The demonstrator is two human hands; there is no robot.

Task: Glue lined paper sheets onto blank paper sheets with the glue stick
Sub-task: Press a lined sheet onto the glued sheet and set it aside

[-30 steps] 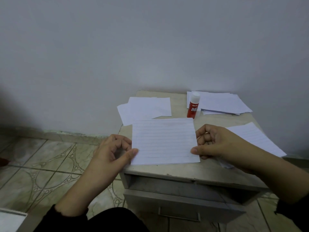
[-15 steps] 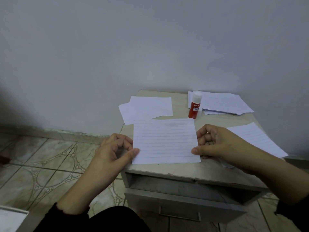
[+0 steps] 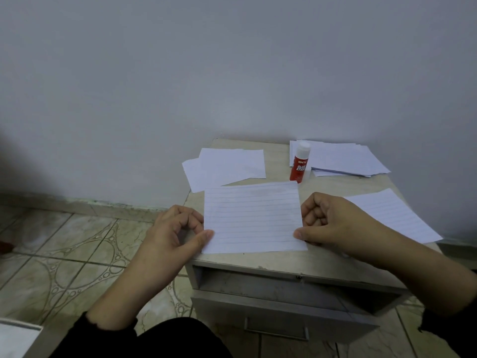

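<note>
A lined paper sheet point(image 3: 253, 218) lies flat at the front middle of a small beige table point(image 3: 278, 262), between the person's two hands. The left hand point(image 3: 178, 228) pinches the sheet's lower left edge, thumb on top and the other fingers curled beside it. The right hand point(image 3: 333, 220) pinches the lower right edge the same way, its fingers curled toward the palm. A red glue stick point(image 3: 299, 162) with a white cap stands upright just behind the sheet's far right corner. Blank paper sheets point(image 3: 227, 166) lie at the far left, a stack of sheets point(image 3: 346, 158) at the far right, and another lined sheet point(image 3: 395, 215) beside the right hand. The table stands against a plain grey wall point(image 3: 232, 68), above a patterned tile floor point(image 3: 64, 254).
</note>
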